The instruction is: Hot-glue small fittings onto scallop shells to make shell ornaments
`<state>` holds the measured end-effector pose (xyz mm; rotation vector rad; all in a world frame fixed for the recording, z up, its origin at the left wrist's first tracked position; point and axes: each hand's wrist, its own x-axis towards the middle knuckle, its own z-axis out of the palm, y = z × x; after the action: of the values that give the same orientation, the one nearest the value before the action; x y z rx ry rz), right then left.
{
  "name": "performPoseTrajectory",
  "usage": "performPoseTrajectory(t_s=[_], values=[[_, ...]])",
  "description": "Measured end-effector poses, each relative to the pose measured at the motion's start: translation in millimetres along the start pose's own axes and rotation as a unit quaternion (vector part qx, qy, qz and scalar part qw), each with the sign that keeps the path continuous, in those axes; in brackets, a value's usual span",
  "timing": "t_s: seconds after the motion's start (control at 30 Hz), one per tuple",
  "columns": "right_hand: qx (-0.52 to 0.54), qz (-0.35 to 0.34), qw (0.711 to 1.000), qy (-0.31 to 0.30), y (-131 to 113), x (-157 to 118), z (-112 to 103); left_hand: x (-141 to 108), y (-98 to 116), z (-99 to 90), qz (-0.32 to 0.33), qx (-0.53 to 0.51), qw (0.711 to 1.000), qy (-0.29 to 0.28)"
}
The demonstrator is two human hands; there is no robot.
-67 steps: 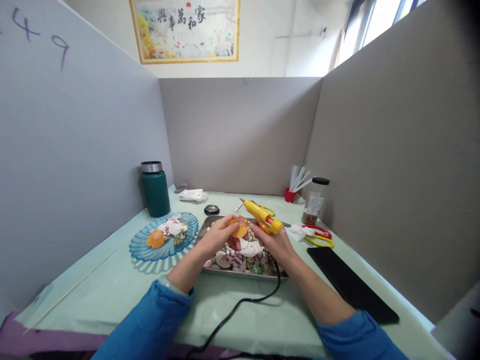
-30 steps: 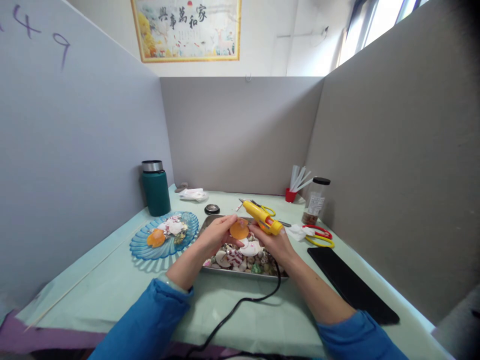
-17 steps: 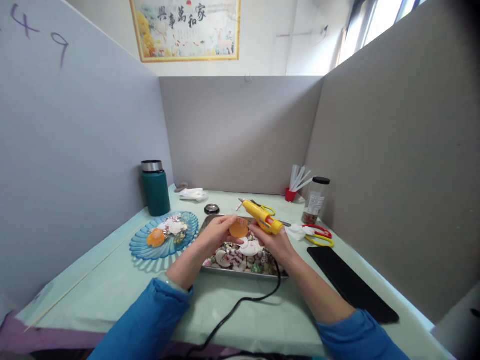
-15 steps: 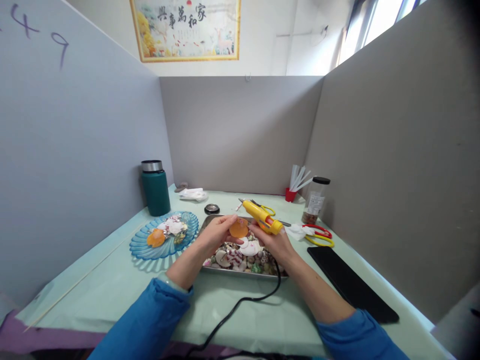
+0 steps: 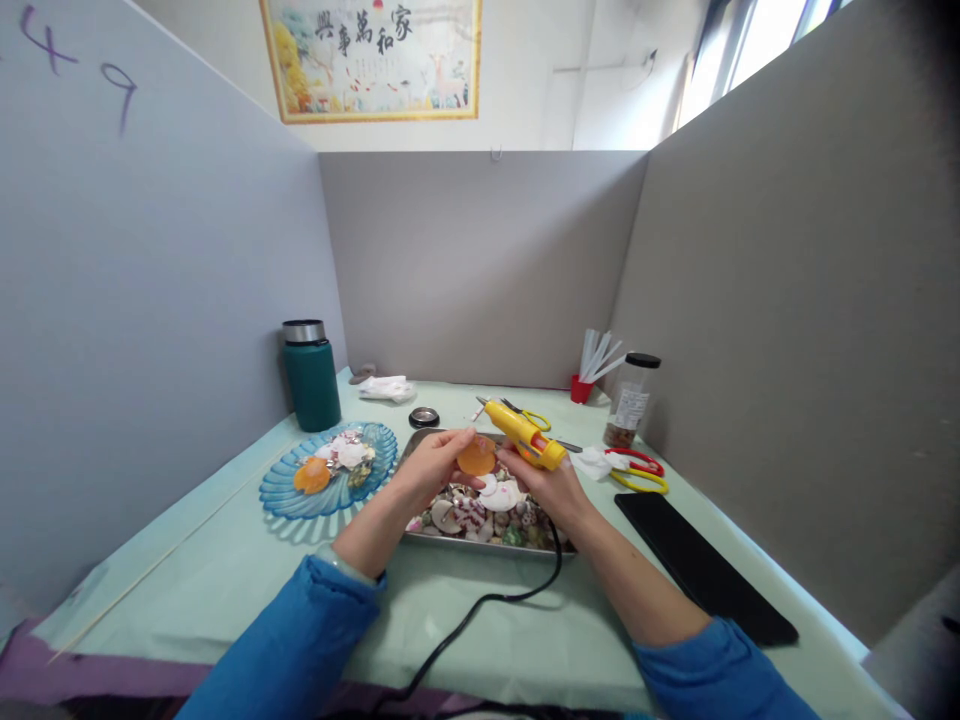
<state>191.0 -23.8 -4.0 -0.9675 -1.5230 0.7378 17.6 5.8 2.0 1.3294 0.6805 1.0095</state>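
Between thumb and fingers, my left hand [image 5: 444,462] grips an orange seashell [image 5: 477,457] above the tray. A yellow glue gun [image 5: 519,431] is in my right hand [image 5: 541,480], its nozzle pointing up and to the left, away from the shell's face. The right fingertips come close to the shell's right edge; whether they touch it I cannot tell. Beneath both hands lies a metal tray [image 5: 480,546] full of mixed shells [image 5: 469,514]. From the gun a black cord [image 5: 487,598] runs down to the table's front edge.
At left, a blue scalloped plate [image 5: 279,497] bears shells, with a green bottle [image 5: 312,385] behind it. On the right are a lidded jar [image 5: 631,402], red-and-yellow-handled scissors [image 5: 649,483], a black slab [image 5: 705,570] and a red cup of glue sticks [image 5: 582,390]. Grey panels [image 5: 480,265] enclose the table.
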Motion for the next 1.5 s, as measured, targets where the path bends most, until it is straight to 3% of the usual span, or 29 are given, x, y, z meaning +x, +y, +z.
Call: performPoseTrajectory(t_s=[1.5], values=[[0.001, 0.003, 1.0, 0.002, 1.9, 0.8, 0.4, -1.3, -0.9, 2.1, 0.026, 0.04, 0.999, 0.003]])
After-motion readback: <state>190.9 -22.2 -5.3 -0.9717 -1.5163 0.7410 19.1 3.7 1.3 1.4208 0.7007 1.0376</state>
